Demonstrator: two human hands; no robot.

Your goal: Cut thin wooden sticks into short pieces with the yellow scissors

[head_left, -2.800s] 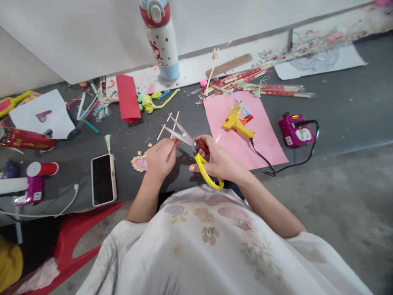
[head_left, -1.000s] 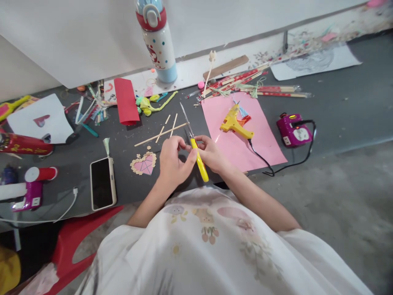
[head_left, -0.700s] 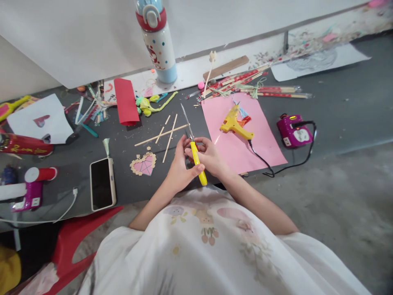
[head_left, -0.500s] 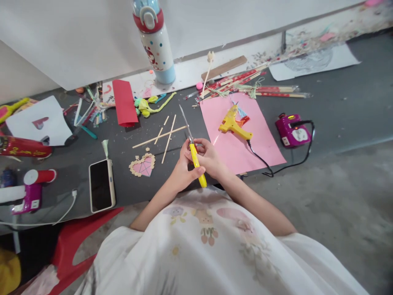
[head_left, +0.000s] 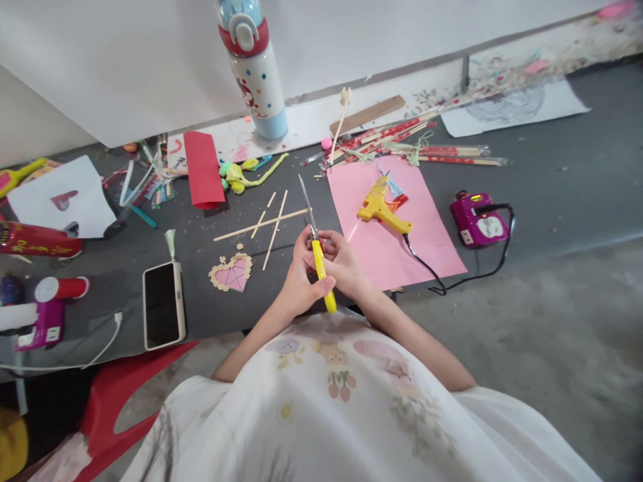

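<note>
A pair of scissors (head_left: 320, 264) with a yellow handle is held edge-on in front of me, its pointed blades directed away. My left hand (head_left: 300, 278) is closed round the left side of the handle, its thumb lying across the yellow part. My right hand (head_left: 346, 268) grips from the right, fingers curled near the pivot, where a bit of red shows. Thin wooden sticks (head_left: 274, 231) lie crossed just left of the blades. Nearby sits a pink heart (head_left: 232, 273) edged with small beige pieces. Whether the fingers also hold some small piece is hidden.
A yellow glue gun (head_left: 380, 206) rests on pink paper (head_left: 426, 248), its cord running to a purple box (head_left: 479, 219). Leftward are a phone (head_left: 163, 306), a red paper (head_left: 202, 167) and a red can (head_left: 40, 239). A tall bottle (head_left: 258, 80) stands at the back.
The view has shifted slightly. Both hands keep nearly the same grip on the scissors, and the things on the table stay in place.
</note>
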